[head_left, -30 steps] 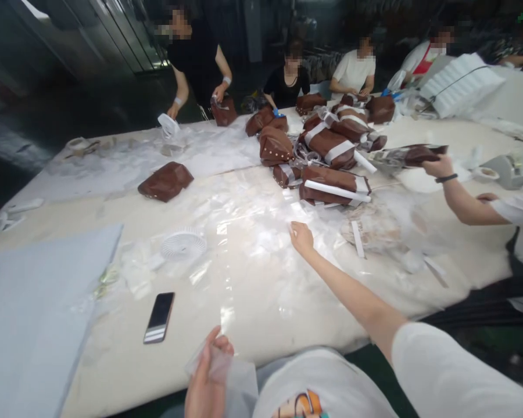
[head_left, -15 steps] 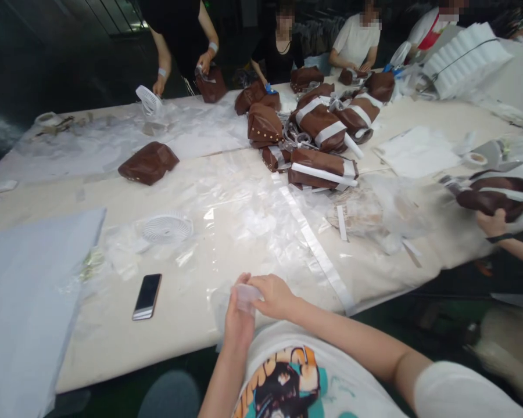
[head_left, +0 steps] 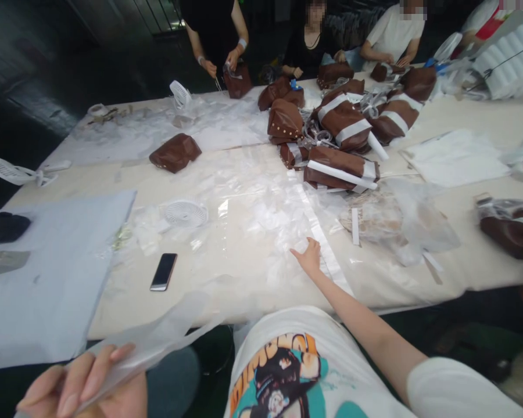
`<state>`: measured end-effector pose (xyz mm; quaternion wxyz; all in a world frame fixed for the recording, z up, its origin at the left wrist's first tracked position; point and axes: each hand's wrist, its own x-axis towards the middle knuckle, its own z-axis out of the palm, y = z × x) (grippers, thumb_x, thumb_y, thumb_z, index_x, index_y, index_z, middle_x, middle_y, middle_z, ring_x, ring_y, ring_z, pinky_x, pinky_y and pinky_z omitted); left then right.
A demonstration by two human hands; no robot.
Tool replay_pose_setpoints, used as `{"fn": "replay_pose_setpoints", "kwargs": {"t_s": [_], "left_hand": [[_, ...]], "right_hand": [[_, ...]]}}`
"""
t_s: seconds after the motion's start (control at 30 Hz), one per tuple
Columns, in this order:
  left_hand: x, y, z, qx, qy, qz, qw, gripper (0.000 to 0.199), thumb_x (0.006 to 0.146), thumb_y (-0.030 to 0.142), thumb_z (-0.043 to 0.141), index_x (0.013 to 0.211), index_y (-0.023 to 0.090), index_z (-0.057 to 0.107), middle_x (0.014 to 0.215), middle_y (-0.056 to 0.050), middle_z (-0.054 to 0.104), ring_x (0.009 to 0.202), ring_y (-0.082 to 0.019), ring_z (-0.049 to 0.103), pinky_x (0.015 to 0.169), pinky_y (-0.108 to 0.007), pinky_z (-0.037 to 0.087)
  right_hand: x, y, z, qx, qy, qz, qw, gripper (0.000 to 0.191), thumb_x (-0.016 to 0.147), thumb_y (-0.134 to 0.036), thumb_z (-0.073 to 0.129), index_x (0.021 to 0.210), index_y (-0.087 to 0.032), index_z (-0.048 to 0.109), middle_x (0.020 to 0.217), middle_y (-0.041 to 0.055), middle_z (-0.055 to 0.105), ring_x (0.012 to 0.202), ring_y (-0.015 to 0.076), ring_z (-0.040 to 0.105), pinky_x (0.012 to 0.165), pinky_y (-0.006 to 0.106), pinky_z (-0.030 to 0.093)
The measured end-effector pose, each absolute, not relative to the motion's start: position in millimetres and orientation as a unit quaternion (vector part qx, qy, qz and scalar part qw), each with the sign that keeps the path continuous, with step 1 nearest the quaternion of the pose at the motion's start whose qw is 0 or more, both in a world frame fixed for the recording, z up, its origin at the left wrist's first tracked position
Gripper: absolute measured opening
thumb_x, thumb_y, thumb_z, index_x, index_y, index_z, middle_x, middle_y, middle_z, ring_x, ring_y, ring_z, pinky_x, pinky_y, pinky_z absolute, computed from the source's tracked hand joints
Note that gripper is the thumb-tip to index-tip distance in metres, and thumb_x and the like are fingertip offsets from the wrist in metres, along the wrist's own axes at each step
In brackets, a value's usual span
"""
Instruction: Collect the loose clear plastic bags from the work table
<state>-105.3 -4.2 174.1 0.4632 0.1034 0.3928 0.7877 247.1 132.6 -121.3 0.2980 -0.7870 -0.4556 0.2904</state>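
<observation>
At the lower left, my left hand (head_left: 91, 380) is closed around one end of a long strip of see-through plastic film (head_left: 169, 325). The film stretches from the fingers toward the table's front edge. My right hand (head_left: 308, 258) reaches over the table with thumb and fingers apart, and I see nothing in it. Just beyond it lies a heap of thin plastic scraps (head_left: 274, 223), and a flat white strip (head_left: 320, 226) runs beside it.
A phone (head_left: 164, 271) and a white fan (head_left: 185, 213) lie left of centre. Brown bags (head_left: 342, 165) wrapped with white strips pile up at the back; a single brown bag (head_left: 175, 152) lies apart. White sheets (head_left: 61, 290) cover the left. Co-workers (head_left: 218, 35) stand or sit across the table.
My hands were together over a small folded piece of plastic. The left has swung to the lower left with the film drawn out; the right has moved forward and opened. The view has turned left.
</observation>
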Motion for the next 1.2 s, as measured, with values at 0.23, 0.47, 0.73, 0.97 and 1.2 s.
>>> {"fn": "replay_pose_setpoints", "kwargs": {"t_s": [0.23, 0.47, 0.73, 0.97, 1.2], "left_hand": [[-61.1, 6.6, 134.8, 0.038, 0.371, 0.759, 0.533, 0.013, 0.084, 0.019, 0.069, 0.088, 0.021, 0.056, 0.062, 0.008, 0.050, 0.057, -0.009, 0.053, 0.072, -0.028, 0.059], [-33.4, 18.9, 104.5, 0.011, 0.398, 0.689, 0.606, 0.008, 0.091, 0.026, 0.061, 0.086, 0.020, 0.059, 0.066, 0.004, 0.045, 0.060, -0.011, 0.052, 0.071, -0.030, 0.059], [-40.4, 29.0, 57.4, -0.051, 0.469, 0.656, 0.589, 0.013, 0.093, 0.026, 0.056, 0.089, 0.018, 0.065, 0.069, 0.001, 0.054, 0.063, -0.012, 0.057, 0.071, -0.029, 0.058], [-13.7, 46.1, 23.5, -0.064, 0.455, 0.530, 0.712, 0.040, 0.096, 0.046, 0.054, 0.107, 0.011, 0.070, 0.104, -0.015, 0.073, 0.090, -0.021, 0.071, 0.076, -0.030, 0.057], [9.5, 52.9, 37.0, 0.102, 0.366, 0.491, 0.784, 0.038, 0.081, 0.044, 0.075, 0.108, 0.018, 0.072, 0.103, -0.011, 0.074, 0.097, -0.028, 0.071, 0.090, -0.040, 0.055]], "right_hand": [[240.9, 164.1, -161.4, -0.826, -0.503, 0.190, 0.167, 0.072, 0.072, -0.048, 0.081, 0.129, -0.014, 0.054, 0.124, 0.0188, 0.055, 0.122, 0.0351, 0.049, 0.096, 0.041, 0.044], [234.8, 202.7, -144.6, -0.784, -0.448, 0.349, 0.252, 0.023, 0.063, -0.029, 0.080, 0.075, -0.015, 0.066, 0.099, 0.0169, 0.068, 0.113, 0.0360, 0.057, 0.093, 0.041, 0.044], [218.7, 187.1, -96.6, -0.620, -0.429, 0.523, 0.397, 0.043, 0.066, -0.059, 0.066, 0.076, -0.018, 0.061, 0.077, 0.0076, 0.069, 0.077, 0.0248, 0.066, 0.072, 0.035, 0.052], [173.7, 153.5, -19.1, -0.332, -0.442, 0.747, 0.369, 0.038, 0.064, -0.046, 0.083, 0.078, -0.017, 0.063, 0.062, -0.0030, 0.060, 0.054, 0.0126, 0.055, 0.056, 0.025, 0.046], [148.4, 120.7, 29.0, -0.145, -0.555, 0.819, 0.034, 0.039, 0.057, -0.037, 0.091, 0.079, -0.016, 0.066, 0.055, -0.0066, 0.058, 0.045, 0.0092, 0.052, 0.044, 0.019, 0.041]]}}
